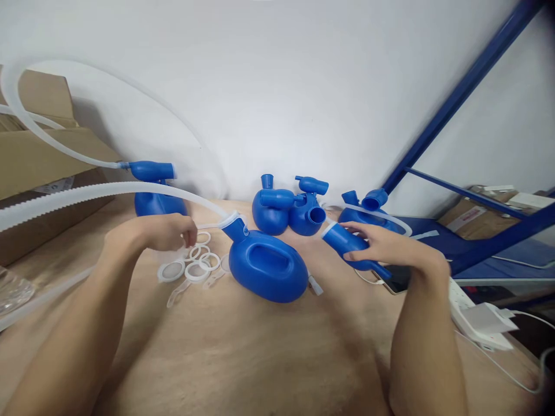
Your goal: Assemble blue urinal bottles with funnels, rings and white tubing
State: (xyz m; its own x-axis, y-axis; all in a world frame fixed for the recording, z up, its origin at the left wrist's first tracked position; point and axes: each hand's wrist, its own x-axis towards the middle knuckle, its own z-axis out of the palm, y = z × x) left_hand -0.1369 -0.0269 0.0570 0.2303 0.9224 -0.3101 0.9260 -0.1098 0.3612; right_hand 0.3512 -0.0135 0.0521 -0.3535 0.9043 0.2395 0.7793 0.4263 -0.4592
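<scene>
My right hand (368, 242) is wrapped round a blue funnel-like piece (344, 242), its white-rimmed wide end towards the upper left and its narrow spout towards the lower right. My left hand (169, 232) hovers by a group of white rings (208, 262), its fingers bent; whatever they may hold is too small to make out. Between the hands a blue bottle (269, 286) with a recessed grip lies on the wooden table (243, 352). Its neck, with a white collar, points to the upper left. White caps (171, 270) with straps lie below my left hand.
More blue bottles (271, 216) with blue pieces on top stand along the wall. A ribbed clear hose (108, 189) crosses the left side near a cardboard box (39, 156). At the right are a phone (396, 280), a power strip (477, 323) with cables and a blue metal frame (459, 92).
</scene>
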